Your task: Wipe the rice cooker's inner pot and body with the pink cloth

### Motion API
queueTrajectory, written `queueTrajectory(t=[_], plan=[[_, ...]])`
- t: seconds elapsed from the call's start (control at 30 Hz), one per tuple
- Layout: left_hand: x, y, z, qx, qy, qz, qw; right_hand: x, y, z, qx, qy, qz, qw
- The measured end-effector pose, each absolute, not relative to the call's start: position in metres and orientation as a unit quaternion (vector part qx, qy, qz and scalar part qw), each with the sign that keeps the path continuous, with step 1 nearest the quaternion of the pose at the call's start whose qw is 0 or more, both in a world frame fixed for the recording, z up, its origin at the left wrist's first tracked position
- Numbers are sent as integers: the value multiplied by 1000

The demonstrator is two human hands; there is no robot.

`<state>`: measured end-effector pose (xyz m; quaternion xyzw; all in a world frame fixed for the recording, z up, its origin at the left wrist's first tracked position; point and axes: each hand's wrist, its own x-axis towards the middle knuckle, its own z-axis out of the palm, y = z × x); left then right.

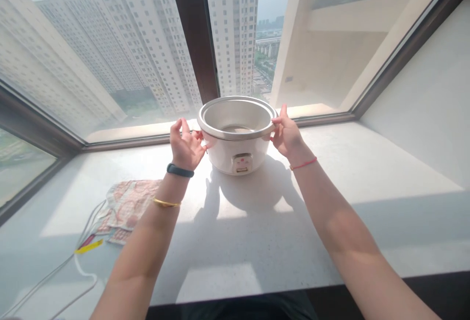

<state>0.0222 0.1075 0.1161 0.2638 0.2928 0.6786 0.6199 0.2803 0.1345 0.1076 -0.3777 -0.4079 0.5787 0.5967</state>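
Note:
A white rice cooker [237, 146] without a lid stands upright on the white windowsill [227, 246], close to the window. Its wide silver rim surrounds a metallic interior, and a small control panel faces me. My left hand [187, 146] grips the cooker's left side with curled fingers just below the rim. On the opposite side, my right hand [286, 136] holds the cooker at rim height, thumb side upward. The fingers' undersides and any side handles are mostly hidden.
A folded patterned cloth [130, 200] lies on the sill at left, beside my left forearm. White cords [90, 276] with a yellow tag [89, 246] trail toward the lower left. Window glass and a dark frame post [196, 36] rise behind the cooker; a white wall [422, 100] bounds the right.

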Motion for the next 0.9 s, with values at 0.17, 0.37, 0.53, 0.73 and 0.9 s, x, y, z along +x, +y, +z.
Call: queueTrajectory(t=[0.17, 0.37, 0.53, 0.73, 0.9], plan=[[34, 116, 107, 258, 280, 675, 632, 286, 139, 105, -368, -365, 597, 612], [33, 119, 101, 247, 284, 684, 625, 286, 151, 97, -381, -375, 583, 612], [27, 121, 94, 251, 288, 677, 629, 285, 163, 82, -389, -396, 557, 618], [23, 115, 87, 299, 347, 653, 603, 282, 166, 68, -394, -427, 519, 627], [-27, 60, 66, 475, 628, 450, 421, 305, 109, 42, -518, -510, 373, 576]])
